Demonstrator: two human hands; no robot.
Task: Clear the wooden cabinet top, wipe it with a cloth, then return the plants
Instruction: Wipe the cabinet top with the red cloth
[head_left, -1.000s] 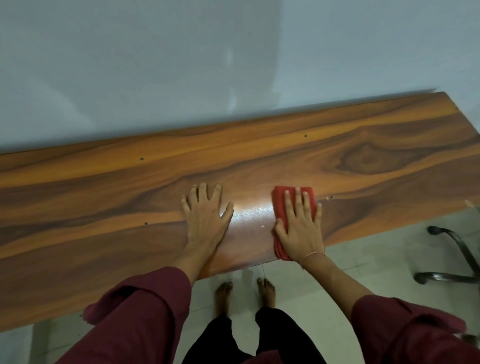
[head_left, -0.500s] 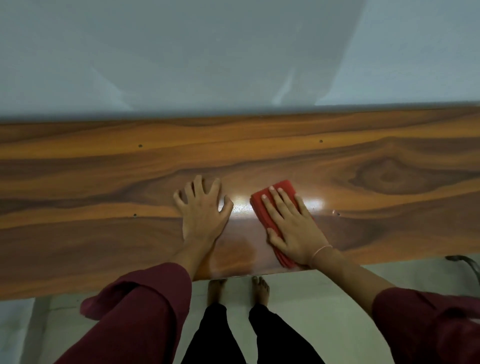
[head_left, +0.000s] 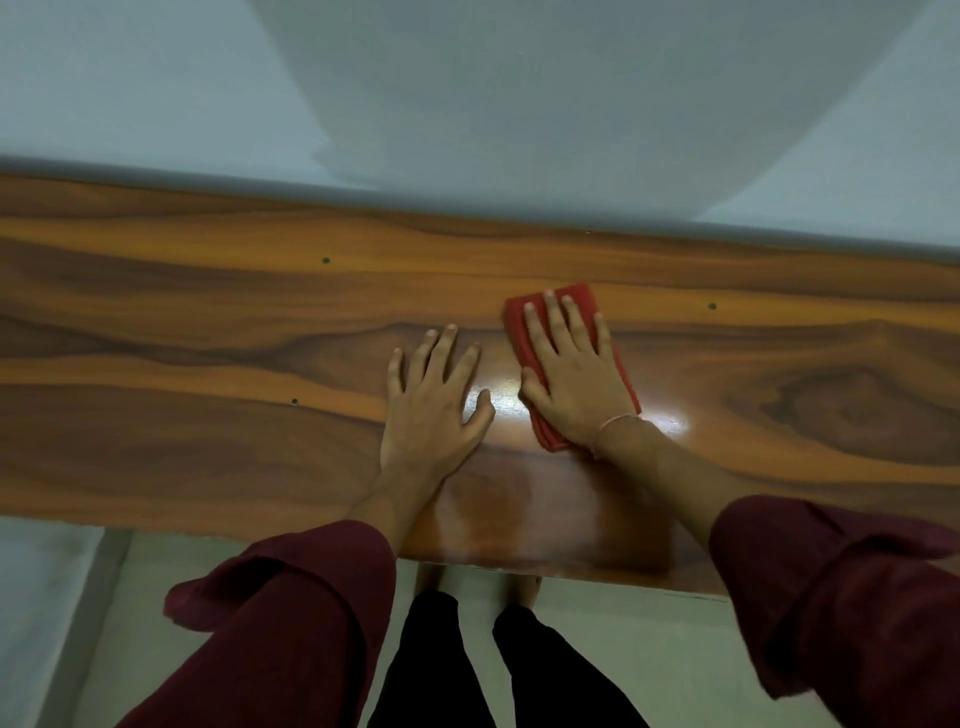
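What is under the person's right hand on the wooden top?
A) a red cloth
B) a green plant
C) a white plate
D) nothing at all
A: the right hand lies flat on a red cloth that sticks out past its fingers on the wooden top.

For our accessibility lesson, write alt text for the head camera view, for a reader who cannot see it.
A person's right hand presses a folded red cloth flat on a glossy wooden cabinet top, while the left hand rests open on the wood beside it. Rolled maroon sleeves frame the view, a pale wall stands behind, and no plants are visible.
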